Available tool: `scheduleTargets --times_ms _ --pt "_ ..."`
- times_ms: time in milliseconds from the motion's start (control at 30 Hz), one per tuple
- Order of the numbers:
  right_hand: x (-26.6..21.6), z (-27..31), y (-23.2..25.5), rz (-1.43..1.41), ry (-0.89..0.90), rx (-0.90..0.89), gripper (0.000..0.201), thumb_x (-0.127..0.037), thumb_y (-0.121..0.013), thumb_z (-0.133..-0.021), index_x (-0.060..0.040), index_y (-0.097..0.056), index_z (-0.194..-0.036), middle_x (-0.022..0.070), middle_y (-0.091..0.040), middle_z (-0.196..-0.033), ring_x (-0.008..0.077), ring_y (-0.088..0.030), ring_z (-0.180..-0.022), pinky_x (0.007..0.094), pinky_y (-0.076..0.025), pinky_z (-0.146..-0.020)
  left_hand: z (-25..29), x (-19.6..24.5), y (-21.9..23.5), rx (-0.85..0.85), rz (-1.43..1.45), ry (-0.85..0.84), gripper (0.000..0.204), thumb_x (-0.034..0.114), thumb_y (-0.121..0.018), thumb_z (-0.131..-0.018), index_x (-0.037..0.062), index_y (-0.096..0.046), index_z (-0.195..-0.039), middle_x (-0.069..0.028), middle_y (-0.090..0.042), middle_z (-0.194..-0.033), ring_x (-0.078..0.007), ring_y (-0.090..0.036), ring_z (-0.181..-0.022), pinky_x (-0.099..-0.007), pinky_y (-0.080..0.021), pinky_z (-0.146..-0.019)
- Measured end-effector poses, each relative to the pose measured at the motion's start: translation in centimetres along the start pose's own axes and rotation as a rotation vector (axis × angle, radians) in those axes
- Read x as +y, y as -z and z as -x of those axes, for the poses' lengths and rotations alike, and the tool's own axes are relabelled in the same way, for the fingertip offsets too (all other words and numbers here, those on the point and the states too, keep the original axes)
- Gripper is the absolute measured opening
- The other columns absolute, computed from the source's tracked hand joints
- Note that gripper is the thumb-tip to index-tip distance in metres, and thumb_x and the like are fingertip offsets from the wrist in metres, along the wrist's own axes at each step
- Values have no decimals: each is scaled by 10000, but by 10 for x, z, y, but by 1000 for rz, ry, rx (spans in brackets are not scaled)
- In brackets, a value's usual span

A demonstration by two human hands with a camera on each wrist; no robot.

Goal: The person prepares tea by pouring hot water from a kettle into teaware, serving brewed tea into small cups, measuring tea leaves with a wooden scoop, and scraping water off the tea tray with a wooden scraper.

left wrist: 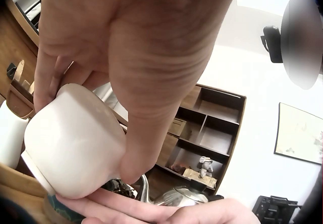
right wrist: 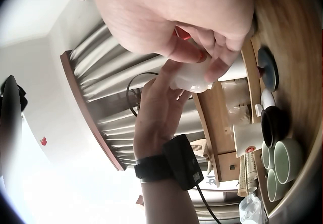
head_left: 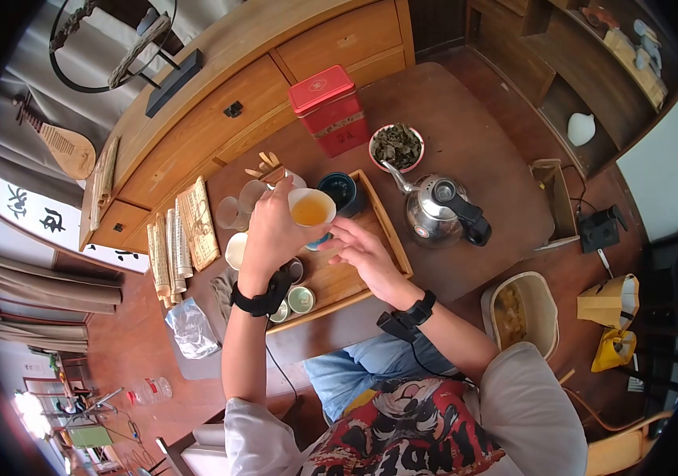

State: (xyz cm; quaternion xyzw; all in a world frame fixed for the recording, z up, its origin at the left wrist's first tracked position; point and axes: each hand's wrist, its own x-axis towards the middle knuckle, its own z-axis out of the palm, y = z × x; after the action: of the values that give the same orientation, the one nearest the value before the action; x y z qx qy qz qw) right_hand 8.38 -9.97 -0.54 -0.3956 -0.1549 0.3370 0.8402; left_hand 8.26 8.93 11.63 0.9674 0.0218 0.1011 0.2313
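Observation:
My left hand (head_left: 274, 226) grips a white porcelain cup (head_left: 301, 226) above the tea tray, thumb on one side and fingers on the other. Amber tea (head_left: 313, 210) shows inside it. The cup's outer wall (left wrist: 73, 140) and foot fill the lower left of the left wrist view. My right hand (head_left: 367, 258) reaches in from the right, its fingers extended and touching the cup. In the right wrist view, the right fingertips partly cover the cup (right wrist: 193, 80). Behind the cup, a dark blue bowl (head_left: 337, 193) stands on the wooden tray (head_left: 343, 274).
Right of the tray stands a steel kettle (head_left: 434, 210); beyond are a bowl of tea leaves (head_left: 397, 147) and a red tin (head_left: 329, 111). Pale green cups (head_left: 301, 299) sit at the tray's near corner. Glasses (head_left: 230, 213) and bamboo scrolls (head_left: 196, 226) lie left. A waste bin (head_left: 544, 317) stands right.

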Motion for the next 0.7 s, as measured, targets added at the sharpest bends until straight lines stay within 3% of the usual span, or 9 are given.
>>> scheduleTargets --times_ms 167,500,700 --pt "0 0 -2 -63 -38 15 618 26 -480 -1064 -49 -410 -1673 141 -534 -1667 210 -663 -1329 363 -550 -1045 -5 9 6 -45 -69 22 943 271 -1009 -654 -160 -625 -1400 -297 -783 -1153 -424 -781 -1115 -449 -612 -985" --pt "2 -6 -14 -349 -74 21 575 40 -460 -1029 -59 -458 -1595 70 -583 -1570 226 -664 -1344 366 -518 -1063 -23 10 10 -85 -125 -78 957 257 -978 -663 -147 -595 -1442 -322 -761 -1192 -448 -748 -1170 -492 -620 -977" --pt "3 -8 -25 -542 2 -27 577 38 -502 -1001 -71 -498 -1568 59 -612 -1541 210 -624 -1397 354 -500 -1064 -36 46 27 -143 -334 -133 773 233 -974 -633 -94 -632 -1245 -274 -749 -1075 -462 -741 -1072 -516 -627 -913"
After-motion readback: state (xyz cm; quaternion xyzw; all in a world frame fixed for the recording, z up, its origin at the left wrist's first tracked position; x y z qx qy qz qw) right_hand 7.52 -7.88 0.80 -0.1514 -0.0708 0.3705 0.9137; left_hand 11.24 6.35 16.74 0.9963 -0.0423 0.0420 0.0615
